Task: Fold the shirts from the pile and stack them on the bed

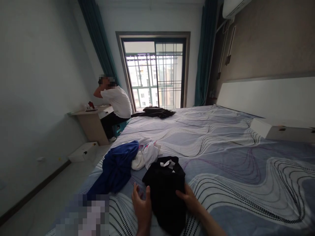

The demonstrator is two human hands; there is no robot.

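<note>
A black garment, partly folded into a narrow shape, lies on the bed before me. White tags or a white patch show at its far end. My left hand is beside its left edge, thumb and fingers apart, holding nothing. On the opposite edge, my right hand has its thumb on top of the cloth, and its other fingers are mostly hidden along the side. Just beyond lie a crumpled blue garment and a bunched white garment with some pink on it.
The bed has a wavy-patterned sheet. A black bag or dark clothing lies at its far edge. White boxes stand on the bed and floor. A person in a white shirt sits by a desk.
</note>
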